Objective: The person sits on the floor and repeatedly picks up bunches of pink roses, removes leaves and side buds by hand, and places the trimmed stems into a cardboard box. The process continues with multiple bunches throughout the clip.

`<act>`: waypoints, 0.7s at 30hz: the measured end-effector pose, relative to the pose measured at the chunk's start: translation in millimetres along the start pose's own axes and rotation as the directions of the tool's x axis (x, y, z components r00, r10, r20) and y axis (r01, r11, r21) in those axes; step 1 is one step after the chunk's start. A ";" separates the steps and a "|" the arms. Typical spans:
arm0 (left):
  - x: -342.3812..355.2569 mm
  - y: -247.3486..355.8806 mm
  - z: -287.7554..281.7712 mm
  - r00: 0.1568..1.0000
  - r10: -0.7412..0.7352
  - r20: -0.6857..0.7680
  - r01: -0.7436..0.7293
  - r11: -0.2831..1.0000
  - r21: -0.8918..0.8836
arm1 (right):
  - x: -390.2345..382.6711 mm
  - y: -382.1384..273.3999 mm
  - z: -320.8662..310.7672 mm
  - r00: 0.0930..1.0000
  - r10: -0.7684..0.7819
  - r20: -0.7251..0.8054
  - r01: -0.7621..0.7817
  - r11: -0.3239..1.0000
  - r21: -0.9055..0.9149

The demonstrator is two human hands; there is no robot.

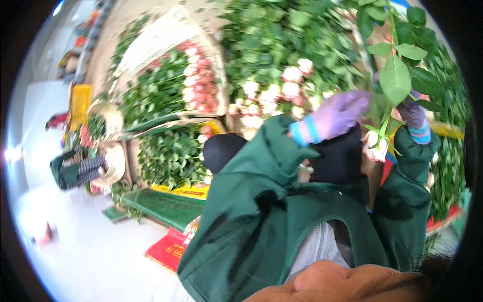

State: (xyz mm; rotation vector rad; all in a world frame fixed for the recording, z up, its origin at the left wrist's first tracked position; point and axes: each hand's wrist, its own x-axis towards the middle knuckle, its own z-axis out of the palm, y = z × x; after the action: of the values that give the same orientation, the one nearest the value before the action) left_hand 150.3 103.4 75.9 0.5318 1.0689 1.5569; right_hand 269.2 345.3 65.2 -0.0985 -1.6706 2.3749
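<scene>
In the head view, my gloved right hand (pixel 412 113) grips the leafy stem of a pale pink rose (pixel 375 147), whose bloom hangs downward with large leaves (pixel 395 80) above it. My left hand (pixel 342 113), in a purple glove, is just left of that stem, its bent fingers blurred beside the leaves; whether it touches them is unclear. Behind both hands lie white-pink roses (pixel 292 83) with dense foliage.
Paper-wrapped rose bundles (pixel 198 80) lie to the left, with more on yellow wrapping (pixel 176 190) beside a green board (pixel 161 209). A red package (pixel 163 249) lies lower left. Another person (pixel 70 171) in green works at far left near a yellow crate (pixel 80 105).
</scene>
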 end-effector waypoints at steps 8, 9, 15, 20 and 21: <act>-77.4 78.9 -102.2 0.878 0.388 -0.281 -0.450 0.869 -0.206 | 176.0 34.2 190.7 0.944 0.045 0.326 0.126 0.865 -0.485; -88.2 80.1 -126.2 0.872 0.390 -0.296 -0.467 0.844 -0.264 | 188.6 59.5 213.1 0.945 -0.070 0.321 0.188 0.917 -0.352; -91.7 121.3 -265.7 0.623 0.691 -0.367 -0.336 0.660 0.672 | 249.8 43.8 266.1 0.893 -0.180 0.413 0.427 0.631 -0.648; -153.9 152.3 -544.5 0.209 0.760 -0.615 0.384 0.515 0.766 | 233.9 44.7 194.0 0.921 -0.185 0.343 0.389 0.438 -0.810; -152.0 148.0 -567.9 0.087 0.659 -0.747 0.265 0.707 0.655 | 227.6 52.7 171.1 0.911 -0.195 0.363 0.410 0.353 -0.841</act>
State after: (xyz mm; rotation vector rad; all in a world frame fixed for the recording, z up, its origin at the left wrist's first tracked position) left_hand -340.3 -231.7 -44.7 -0.0819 2.9127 1.7051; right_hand 8.0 223.5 93.3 0.2734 -2.6136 0.9575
